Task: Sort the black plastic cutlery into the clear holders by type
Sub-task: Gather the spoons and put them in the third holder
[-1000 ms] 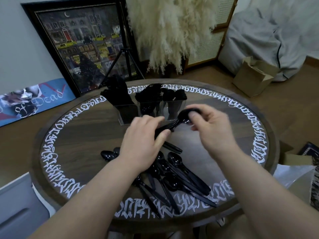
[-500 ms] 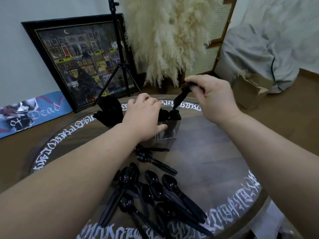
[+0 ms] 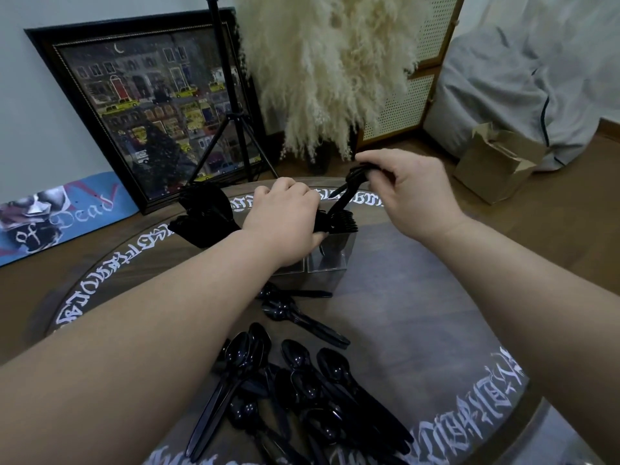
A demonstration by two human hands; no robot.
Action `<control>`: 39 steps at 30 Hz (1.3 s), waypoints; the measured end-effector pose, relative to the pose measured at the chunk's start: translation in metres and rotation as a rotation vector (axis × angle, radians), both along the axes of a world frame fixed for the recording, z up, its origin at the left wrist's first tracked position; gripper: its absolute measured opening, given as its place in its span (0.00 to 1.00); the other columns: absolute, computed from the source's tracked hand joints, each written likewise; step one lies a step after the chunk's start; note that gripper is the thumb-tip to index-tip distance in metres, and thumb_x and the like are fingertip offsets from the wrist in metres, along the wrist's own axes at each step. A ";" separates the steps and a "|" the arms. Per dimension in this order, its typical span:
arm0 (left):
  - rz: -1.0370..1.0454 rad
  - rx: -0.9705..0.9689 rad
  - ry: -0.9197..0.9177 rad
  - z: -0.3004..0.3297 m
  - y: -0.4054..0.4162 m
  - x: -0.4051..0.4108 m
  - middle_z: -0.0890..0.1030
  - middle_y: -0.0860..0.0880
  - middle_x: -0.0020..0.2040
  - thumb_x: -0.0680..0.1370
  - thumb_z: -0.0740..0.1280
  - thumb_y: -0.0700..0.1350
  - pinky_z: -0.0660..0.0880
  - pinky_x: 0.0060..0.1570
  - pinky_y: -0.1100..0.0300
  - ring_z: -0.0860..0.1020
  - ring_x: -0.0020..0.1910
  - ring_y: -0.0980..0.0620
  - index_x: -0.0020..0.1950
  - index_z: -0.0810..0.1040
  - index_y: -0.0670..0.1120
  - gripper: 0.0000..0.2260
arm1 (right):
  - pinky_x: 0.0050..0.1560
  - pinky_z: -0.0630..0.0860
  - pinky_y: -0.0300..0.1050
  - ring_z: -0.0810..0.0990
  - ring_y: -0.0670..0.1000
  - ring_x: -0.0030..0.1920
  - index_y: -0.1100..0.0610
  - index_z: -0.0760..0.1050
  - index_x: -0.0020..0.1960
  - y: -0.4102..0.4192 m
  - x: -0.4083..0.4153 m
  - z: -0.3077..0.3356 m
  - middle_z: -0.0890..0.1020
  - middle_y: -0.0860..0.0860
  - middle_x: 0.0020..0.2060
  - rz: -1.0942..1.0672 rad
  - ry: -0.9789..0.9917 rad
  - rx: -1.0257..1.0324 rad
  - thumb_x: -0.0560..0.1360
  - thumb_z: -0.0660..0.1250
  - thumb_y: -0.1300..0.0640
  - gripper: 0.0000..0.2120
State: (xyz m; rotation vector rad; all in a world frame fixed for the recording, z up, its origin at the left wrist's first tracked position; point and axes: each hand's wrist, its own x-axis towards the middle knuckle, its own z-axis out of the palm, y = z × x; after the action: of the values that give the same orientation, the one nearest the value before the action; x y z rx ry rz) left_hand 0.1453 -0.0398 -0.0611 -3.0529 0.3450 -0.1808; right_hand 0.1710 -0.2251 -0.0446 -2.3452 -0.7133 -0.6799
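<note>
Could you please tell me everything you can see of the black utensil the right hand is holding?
The black utensil is a slim piece of glossy black plastic, tilted, its upper end pinched in the right hand. Its lower end reaches down among the cutlery already standing in the rightmost clear holder. Which type it is cannot be told, since the fingers hide its head. The left hand rests on the holders beside it and does not clearly touch it.

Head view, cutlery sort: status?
Right hand pinches black plastic spoon above right clear holder. Left hand grips the holder's cutlery. Loose black spoons wait on table.
</note>
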 end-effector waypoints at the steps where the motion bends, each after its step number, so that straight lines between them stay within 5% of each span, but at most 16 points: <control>1: -0.004 -0.011 -0.002 -0.001 0.001 -0.001 0.72 0.51 0.64 0.75 0.65 0.60 0.63 0.60 0.47 0.63 0.68 0.47 0.61 0.72 0.49 0.20 | 0.53 0.73 0.41 0.83 0.54 0.48 0.59 0.80 0.58 -0.003 -0.002 0.003 0.84 0.55 0.48 0.003 -0.011 0.018 0.75 0.64 0.62 0.13; 12: -0.045 -0.052 -0.043 -0.002 0.005 -0.003 0.73 0.54 0.62 0.73 0.66 0.61 0.63 0.60 0.49 0.63 0.68 0.49 0.59 0.72 0.51 0.20 | 0.54 0.67 0.29 0.76 0.48 0.51 0.61 0.78 0.59 -0.014 -0.010 0.006 0.83 0.55 0.50 0.081 -0.050 -0.007 0.73 0.63 0.66 0.16; 20: -0.026 -0.031 -0.068 -0.005 0.002 -0.004 0.73 0.53 0.63 0.72 0.69 0.60 0.63 0.60 0.49 0.63 0.67 0.48 0.58 0.71 0.50 0.21 | 0.48 0.68 0.35 0.79 0.54 0.47 0.60 0.79 0.59 -0.014 -0.008 0.003 0.80 0.55 0.48 0.081 0.075 -0.094 0.73 0.63 0.68 0.16; 24: -0.021 -0.012 -0.070 -0.004 0.001 -0.004 0.73 0.53 0.63 0.72 0.69 0.60 0.63 0.60 0.49 0.63 0.67 0.48 0.59 0.71 0.50 0.22 | 0.47 0.69 0.32 0.75 0.42 0.43 0.58 0.79 0.57 -0.012 -0.011 0.015 0.80 0.48 0.44 0.084 0.096 -0.027 0.74 0.64 0.67 0.14; 30: -0.037 -0.008 -0.084 -0.002 -0.002 -0.003 0.71 0.53 0.67 0.71 0.69 0.61 0.62 0.62 0.48 0.61 0.70 0.48 0.67 0.66 0.50 0.29 | 0.41 0.66 0.34 0.71 0.42 0.38 0.57 0.78 0.58 -0.016 -0.016 0.017 0.72 0.35 0.36 0.092 0.167 -0.108 0.75 0.65 0.64 0.13; 34: -0.076 -0.001 -0.017 0.002 -0.006 0.002 0.69 0.53 0.70 0.72 0.70 0.60 0.60 0.64 0.47 0.58 0.73 0.49 0.75 0.58 0.51 0.37 | 0.42 0.67 0.34 0.71 0.41 0.40 0.57 0.78 0.58 -0.015 -0.017 0.014 0.76 0.41 0.39 0.098 0.157 -0.090 0.74 0.65 0.66 0.14; 39: -0.102 -0.017 0.034 0.000 -0.008 0.006 0.72 0.54 0.67 0.73 0.70 0.55 0.59 0.64 0.46 0.56 0.74 0.50 0.69 0.66 0.52 0.27 | 0.43 0.67 0.28 0.72 0.42 0.40 0.56 0.78 0.59 -0.017 -0.017 0.006 0.78 0.45 0.40 0.088 0.181 -0.073 0.73 0.66 0.67 0.16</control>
State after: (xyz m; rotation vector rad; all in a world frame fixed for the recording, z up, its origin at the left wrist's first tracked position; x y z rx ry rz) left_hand 0.1513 -0.0475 -0.0615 -3.0599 0.5043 -0.1384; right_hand 0.1543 -0.2425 -0.0387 -2.3887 -0.7663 -0.4036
